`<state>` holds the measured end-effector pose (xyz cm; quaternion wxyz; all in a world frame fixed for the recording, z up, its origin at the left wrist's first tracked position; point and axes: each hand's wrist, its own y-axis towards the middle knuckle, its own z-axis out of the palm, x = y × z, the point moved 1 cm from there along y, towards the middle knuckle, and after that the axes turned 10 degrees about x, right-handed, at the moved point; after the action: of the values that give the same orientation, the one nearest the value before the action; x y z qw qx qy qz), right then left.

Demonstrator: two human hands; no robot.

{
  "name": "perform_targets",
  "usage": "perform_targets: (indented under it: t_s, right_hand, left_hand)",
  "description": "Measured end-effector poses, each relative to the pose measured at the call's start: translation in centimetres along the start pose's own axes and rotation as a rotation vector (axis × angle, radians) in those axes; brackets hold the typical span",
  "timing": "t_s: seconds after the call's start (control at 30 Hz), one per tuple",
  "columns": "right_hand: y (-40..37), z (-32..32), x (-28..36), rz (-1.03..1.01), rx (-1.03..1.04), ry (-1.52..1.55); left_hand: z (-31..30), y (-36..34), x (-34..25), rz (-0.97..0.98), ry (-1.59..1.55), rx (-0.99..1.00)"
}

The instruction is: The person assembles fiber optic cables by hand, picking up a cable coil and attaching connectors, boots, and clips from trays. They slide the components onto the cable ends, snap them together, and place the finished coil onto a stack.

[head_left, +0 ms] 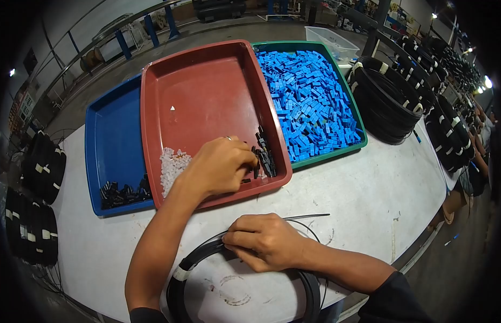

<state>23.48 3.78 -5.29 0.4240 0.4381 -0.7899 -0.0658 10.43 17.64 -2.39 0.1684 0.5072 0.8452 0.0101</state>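
My left hand (pixel 221 164) reaches into the red tray (pixel 202 86), its curled fingertips at the black connector pieces (pixel 265 156) near the tray's right side; whatever lies between them is too small to make out. Small white pieces (pixel 172 167) lie to the left of that wrist. Below the tray, my right hand (pixel 264 242) is closed around the top of a coil of black cable (pixel 178 290) on the white table (pixel 369 199). White tape wraps the coil's left side. A loose cable end sticks out to the right, above my right hand.
A blue tray (pixel 118 145) with black pieces stands at left, partly under the red one. The green tray (pixel 363 137) at right holds blue connectors. Black cable coils (pixel 385 102) sit at the table's right back, more at far left. Part of another person shows at far right.
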Motion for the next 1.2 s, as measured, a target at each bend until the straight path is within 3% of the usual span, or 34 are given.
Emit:
perform_targets:
  t_s: [0.37,0.43,0.53,0.63,1.0,1.2]
  right_hand:
    - [0.1,0.1,-0.2,0.001,-0.025,0.001]
    - [0.1,0.1,0.0,-0.003,-0.026,0.003]
    - [0.1,-0.1,0.0,-0.004,-0.008,0.001]
    - [0.1,-0.1,0.1,-0.007,-0.014,0.006]
    - [0.1,-0.3,0.1,0.004,-0.004,0.022]
    - [0.1,-0.3,0.1,0.006,-0.015,0.011]
  left_hand:
    - [0.4,0.3,0.2,-0.101,0.101,-0.07]
    - [1.0,0.5,-0.1,-0.306,-0.039,-0.13]
    - [1.8,1.0,-0.8,-0.389,0.022,-0.213]
    - [2.1,1.3,-0.9,-0.435,0.049,-0.174]
    - [2.5,1.7,-1.4,-0.435,-0.037,-0.195]
    - [1.2,1.2,-1.6,-0.423,-0.351,-0.275]
